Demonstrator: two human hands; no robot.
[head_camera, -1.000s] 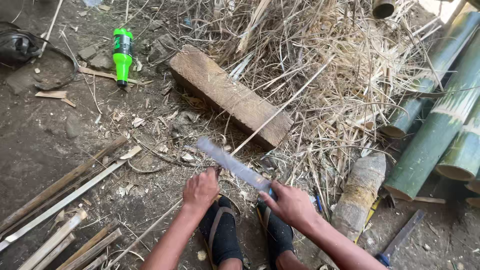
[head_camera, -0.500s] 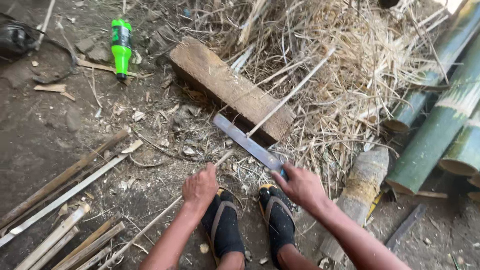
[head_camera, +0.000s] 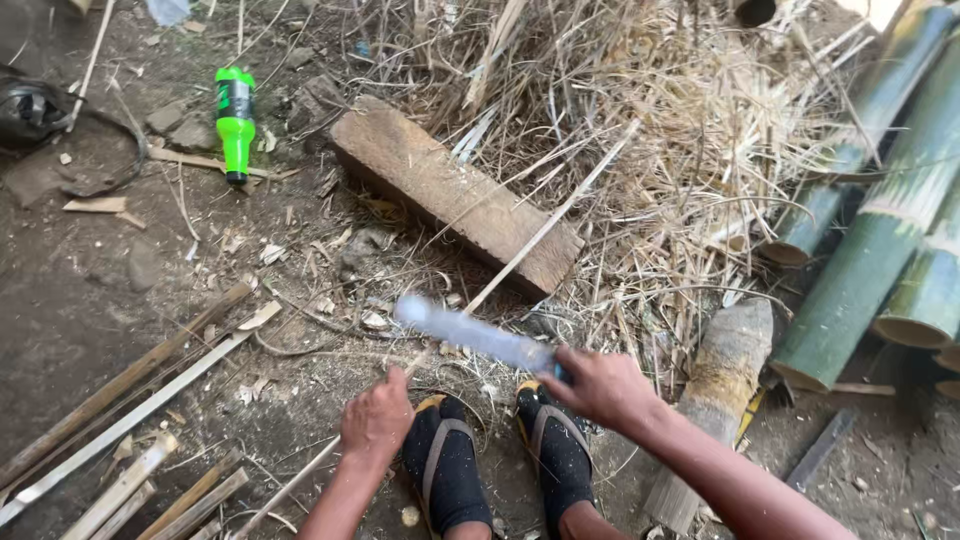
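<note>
Right hand (head_camera: 603, 386): closed around handle of long knife (head_camera: 470, 333), blade blurred, pointing left and away.
Left hand (head_camera: 377, 422): closed on thin bamboo strip (head_camera: 545, 228), just under the blade.
Strip: slanting away from left hand, across wooden block (head_camera: 455, 195).
Beyond right hand: green bamboo poles (head_camera: 880, 230).

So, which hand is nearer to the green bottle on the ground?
Left. The left hand grips the thin bamboo strip below and right of the green bottle, far from it. The right hand, holding the blade, is farther right.
</note>
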